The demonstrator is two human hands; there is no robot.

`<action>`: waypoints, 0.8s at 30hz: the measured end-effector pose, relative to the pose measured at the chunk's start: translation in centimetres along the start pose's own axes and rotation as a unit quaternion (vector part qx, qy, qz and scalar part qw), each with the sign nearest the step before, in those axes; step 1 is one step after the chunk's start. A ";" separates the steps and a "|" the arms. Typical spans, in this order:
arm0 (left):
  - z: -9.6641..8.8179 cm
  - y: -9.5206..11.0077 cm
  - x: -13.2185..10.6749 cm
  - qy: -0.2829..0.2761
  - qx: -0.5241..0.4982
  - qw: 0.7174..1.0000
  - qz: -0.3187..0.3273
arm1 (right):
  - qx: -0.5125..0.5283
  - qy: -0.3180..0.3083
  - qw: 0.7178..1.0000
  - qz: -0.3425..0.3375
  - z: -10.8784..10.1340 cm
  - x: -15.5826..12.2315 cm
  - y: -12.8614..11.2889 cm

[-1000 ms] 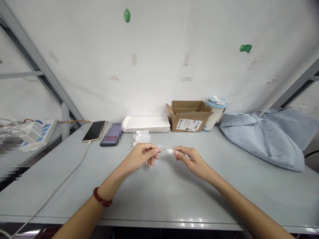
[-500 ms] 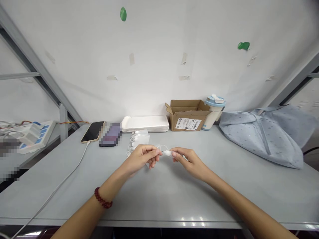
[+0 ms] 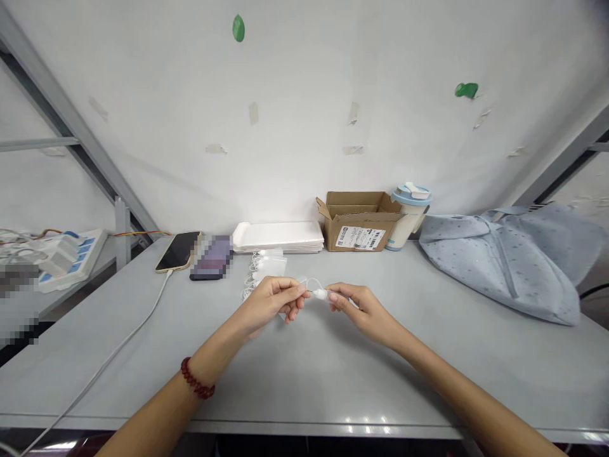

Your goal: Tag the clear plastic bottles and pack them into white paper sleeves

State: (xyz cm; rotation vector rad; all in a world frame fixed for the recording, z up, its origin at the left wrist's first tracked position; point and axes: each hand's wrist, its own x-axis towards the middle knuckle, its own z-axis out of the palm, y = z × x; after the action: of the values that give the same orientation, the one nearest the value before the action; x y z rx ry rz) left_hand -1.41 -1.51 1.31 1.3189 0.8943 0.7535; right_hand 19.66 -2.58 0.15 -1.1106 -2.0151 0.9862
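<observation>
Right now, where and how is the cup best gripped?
Likely around the upper body of the cup, just under its lid, from the front right: it stands upright and narrows downward, and the box crowds its lower left.

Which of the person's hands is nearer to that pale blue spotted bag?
The right. The right hand is to the left of the bag, not touching it; the left hand is farther left, beyond the right one.

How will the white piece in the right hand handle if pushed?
The white piece is small, so probably light. The thin cord beside it curves, so likely flexes. Held at one end by the right hand, the piece may pivot.
</observation>
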 end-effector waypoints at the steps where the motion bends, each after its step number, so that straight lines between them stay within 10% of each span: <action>1: 0.0 0.0 0.0 0.000 0.002 1.000 0.000 | -0.002 -0.001 1.000 0.000 0.0 0.0 0.0; 24: 1.3 -1.6 0.4 0.050 0.150 0.987 0.021 | -0.097 -0.002 0.994 -0.046 1.0 -0.2 0.4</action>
State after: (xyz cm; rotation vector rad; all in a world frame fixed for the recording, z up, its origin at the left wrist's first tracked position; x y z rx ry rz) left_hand -0.11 -1.98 -0.27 1.5785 1.0956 0.7425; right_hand 19.14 -2.89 -0.76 -1.1043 -2.1807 0.7583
